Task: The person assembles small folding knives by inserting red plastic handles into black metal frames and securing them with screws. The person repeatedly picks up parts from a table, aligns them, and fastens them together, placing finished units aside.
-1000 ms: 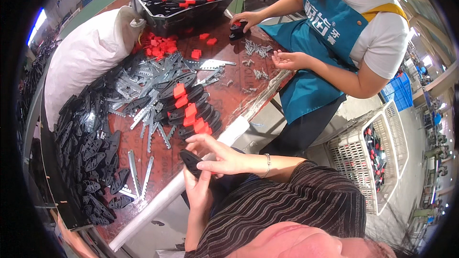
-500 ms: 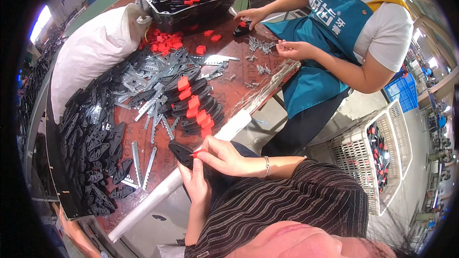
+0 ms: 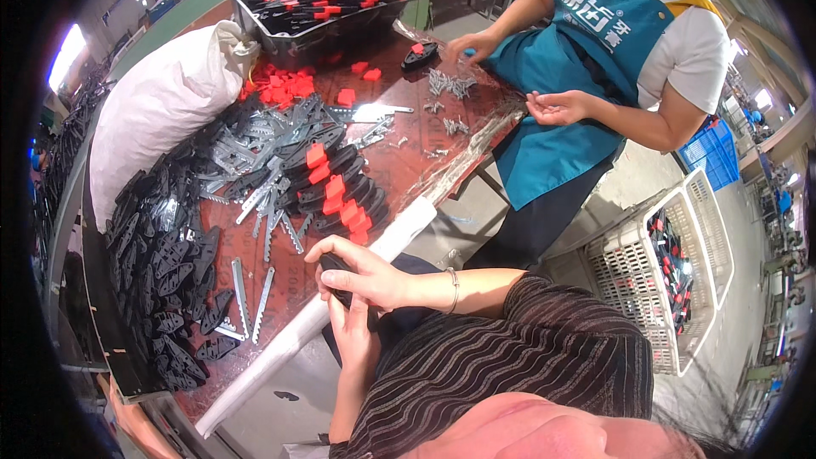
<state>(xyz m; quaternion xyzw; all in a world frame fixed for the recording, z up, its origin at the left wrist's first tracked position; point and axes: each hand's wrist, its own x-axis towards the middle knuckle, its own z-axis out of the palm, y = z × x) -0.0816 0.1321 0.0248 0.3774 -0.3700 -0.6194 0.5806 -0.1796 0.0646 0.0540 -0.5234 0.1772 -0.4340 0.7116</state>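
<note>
Both of my hands meet at the padded front edge of the table around a black plastic handle shell (image 3: 336,268). My right hand (image 3: 370,276) is closed over it from above, fingers curled around its far side. From below, my left hand (image 3: 355,333) grips its near end. Most of the shell is hidden by my fingers, and I cannot see a red piece on it. Just beyond lies a row of black shells (image 3: 365,195) with red sliders (image 3: 334,191) on them. Two loose serrated metal blades (image 3: 263,302) rest to the left of my hands.
Black shells (image 3: 170,280) pile along the left side, by a white sack (image 3: 161,110). Metal blades (image 3: 246,144) and red pieces (image 3: 280,85) lie mid-table. A black bin (image 3: 255,21) stands behind. Across sits a co-worker in a teal apron (image 3: 586,51), near screws (image 3: 450,83). White crates (image 3: 620,289) stand right.
My right hand has shifted left and wrapped over the shell; the red piece at my fingertips no longer shows. The co-worker's hand has let go of a black handle, which now lies on the table.
</note>
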